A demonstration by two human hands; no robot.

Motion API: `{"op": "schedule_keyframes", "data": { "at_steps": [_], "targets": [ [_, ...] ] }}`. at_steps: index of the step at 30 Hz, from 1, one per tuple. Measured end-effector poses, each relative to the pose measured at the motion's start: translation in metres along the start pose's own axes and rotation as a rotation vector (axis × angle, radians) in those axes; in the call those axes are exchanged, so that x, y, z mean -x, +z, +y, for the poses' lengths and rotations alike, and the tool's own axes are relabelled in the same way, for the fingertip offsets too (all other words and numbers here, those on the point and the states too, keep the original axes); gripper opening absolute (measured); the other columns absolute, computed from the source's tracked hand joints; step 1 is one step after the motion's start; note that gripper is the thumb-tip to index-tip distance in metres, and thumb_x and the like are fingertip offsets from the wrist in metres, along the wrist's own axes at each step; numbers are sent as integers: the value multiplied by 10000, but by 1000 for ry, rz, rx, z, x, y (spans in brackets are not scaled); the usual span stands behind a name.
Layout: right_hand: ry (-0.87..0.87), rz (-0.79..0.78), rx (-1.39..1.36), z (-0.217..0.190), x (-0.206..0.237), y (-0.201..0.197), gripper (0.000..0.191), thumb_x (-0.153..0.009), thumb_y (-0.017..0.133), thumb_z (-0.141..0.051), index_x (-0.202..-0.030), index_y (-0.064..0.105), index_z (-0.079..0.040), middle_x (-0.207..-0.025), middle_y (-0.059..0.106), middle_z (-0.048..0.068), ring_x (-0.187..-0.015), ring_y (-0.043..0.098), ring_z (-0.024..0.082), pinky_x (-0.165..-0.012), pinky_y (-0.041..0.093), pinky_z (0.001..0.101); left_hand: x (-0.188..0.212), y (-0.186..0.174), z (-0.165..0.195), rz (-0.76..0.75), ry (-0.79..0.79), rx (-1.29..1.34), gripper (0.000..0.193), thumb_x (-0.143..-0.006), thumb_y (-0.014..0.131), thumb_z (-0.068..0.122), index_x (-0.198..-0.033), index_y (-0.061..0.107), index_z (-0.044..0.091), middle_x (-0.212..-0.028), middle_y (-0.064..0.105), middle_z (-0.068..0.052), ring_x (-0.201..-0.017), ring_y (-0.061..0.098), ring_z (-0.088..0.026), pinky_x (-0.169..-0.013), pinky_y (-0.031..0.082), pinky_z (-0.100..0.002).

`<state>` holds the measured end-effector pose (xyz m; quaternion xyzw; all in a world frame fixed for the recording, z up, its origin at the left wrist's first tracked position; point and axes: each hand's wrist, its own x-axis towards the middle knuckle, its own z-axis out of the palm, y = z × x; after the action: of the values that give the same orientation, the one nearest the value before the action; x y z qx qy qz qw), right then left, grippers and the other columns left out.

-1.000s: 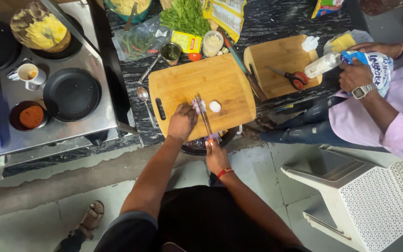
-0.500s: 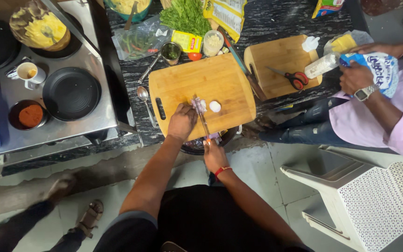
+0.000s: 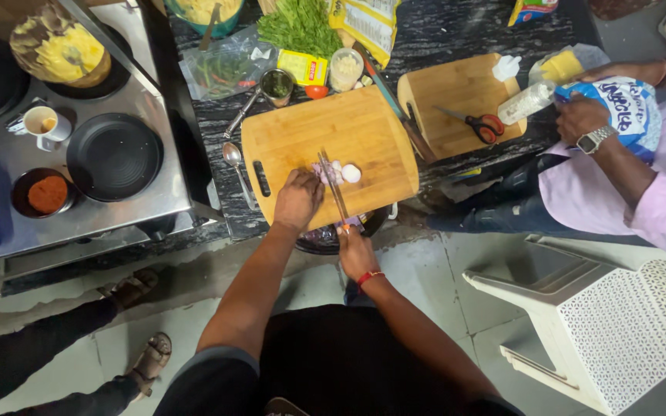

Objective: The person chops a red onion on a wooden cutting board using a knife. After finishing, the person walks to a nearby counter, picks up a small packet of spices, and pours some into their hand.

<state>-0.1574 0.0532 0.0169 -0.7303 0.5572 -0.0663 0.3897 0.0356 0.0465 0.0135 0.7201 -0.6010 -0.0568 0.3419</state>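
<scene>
A large wooden cutting board (image 3: 364, 127) lies on the dark counter. My left hand (image 3: 297, 199) rests on its near edge, pressing down small pinkish pieces (image 3: 325, 172) next to a pale round piece (image 3: 351, 173). My right hand (image 3: 358, 251) is shut on the handle of a knife (image 3: 333, 185), whose blade lies across the board beside my left fingers. A dark bowl (image 3: 325, 240) sits just below the board's near edge, partly hidden by my hands.
A second board (image 3: 456, 92) with red-handled scissors (image 3: 478, 122) lies to the right, where a seated person in a pink shirt (image 3: 618, 192) holds a blue-white bag (image 3: 624, 108). A stove (image 3: 79, 208) with a black pan (image 3: 113, 156) stands left. Another person's sandalled feet (image 3: 136, 323) are at lower left. A white plastic chair (image 3: 603, 323) stands at right.
Another person's legs and feet have stepped in at the lower left. My hands and the knife stay at the same spot on the board.
</scene>
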Motion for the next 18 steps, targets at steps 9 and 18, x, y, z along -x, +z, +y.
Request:
{"op": "schedule_keyframes", "data": {
  "at_steps": [9,18],
  "targets": [
    [93,-60,31,1,7,-5,391,-1030,482,-384,-1223,567,-55,-938,646,392,-940,590,599,-846,450,662,-1,-9,10,40,-138,131,301,-859,757,157,-1108,713,-7,-1148,703,-146,-1140,615,-335,-950,533,-413],
    [-81,38,136,55,-10,30,349,-1062,454,-360,-1209,628,-95,-1001,695,305,-923,633,550,-785,495,630,-1,25,-10,88,-90,121,294,-784,702,65,-1067,710,-16,-1106,689,-187,-1061,612,-366,-913,537,-453]
  ]
}}
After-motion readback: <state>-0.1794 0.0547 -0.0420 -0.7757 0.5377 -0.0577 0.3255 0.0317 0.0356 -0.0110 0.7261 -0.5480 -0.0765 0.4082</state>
